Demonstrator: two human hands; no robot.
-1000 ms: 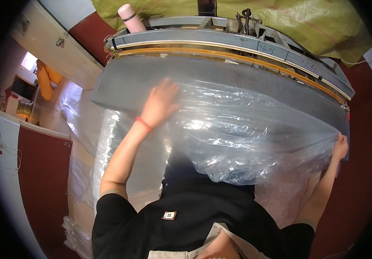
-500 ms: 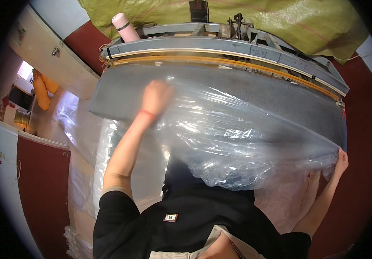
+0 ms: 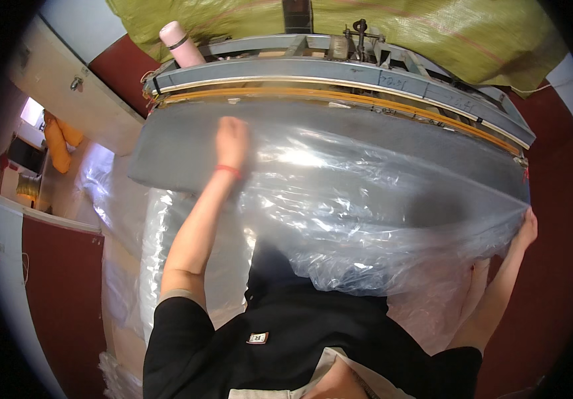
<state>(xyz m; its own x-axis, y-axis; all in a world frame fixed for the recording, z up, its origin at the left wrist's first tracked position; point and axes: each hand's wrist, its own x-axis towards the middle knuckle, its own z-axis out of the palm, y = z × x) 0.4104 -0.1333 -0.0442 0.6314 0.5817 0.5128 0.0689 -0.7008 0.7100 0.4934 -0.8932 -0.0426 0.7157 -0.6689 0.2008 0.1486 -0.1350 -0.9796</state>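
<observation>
A clear plastic film (image 3: 346,193) lies wrinkled and shiny over a long grey padded surface (image 3: 180,143), and its near side hangs down in loose folds. Closed at the film's upper left edge, my left hand (image 3: 232,143) appears to grip it; slight blur hides the fingertips. My right hand (image 3: 528,228) pinches the film's corner at the right end of the surface. Between the two hands the film's far edge slants toward the right, leaving a grey strip uncovered behind it.
Behind the surface runs a grey metal frame (image 3: 266,68) with orange strips and a black clamp (image 3: 359,41). A pink bottle (image 3: 181,44) stands at its left. Yellow-green woven sheeting (image 3: 426,30) is at the back. More clear plastic (image 3: 155,246) hangs at the lower left, near an open door (image 3: 84,93).
My right hand has risen along the right end, lifting the film's corner with it. My left hand has moved slightly farther away, and the film between them looks flatter.
</observation>
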